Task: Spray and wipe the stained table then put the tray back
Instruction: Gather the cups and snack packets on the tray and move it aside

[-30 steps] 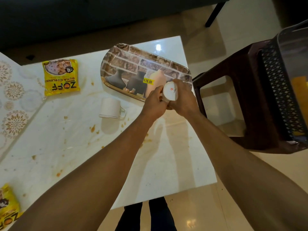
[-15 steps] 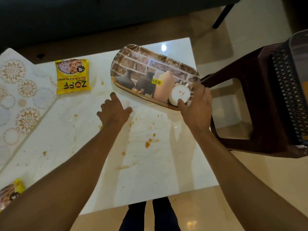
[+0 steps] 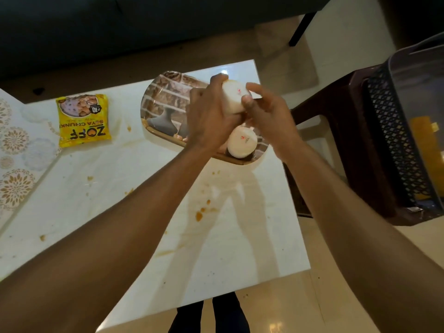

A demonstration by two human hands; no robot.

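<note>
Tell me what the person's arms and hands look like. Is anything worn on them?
Both arms are bare from the picture's bottom edge up to the wrists: no sleeves show. The left hand and right hand are bare too, with no gloves, and no watch, bracelet or ring shows. Below the table edge, dark trouser legs are visible.

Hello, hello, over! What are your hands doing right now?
Both hands on one white cup: left hand grips it, right hand pinches it. Second cup sits on the tray. Table stained, unwiped.
</note>
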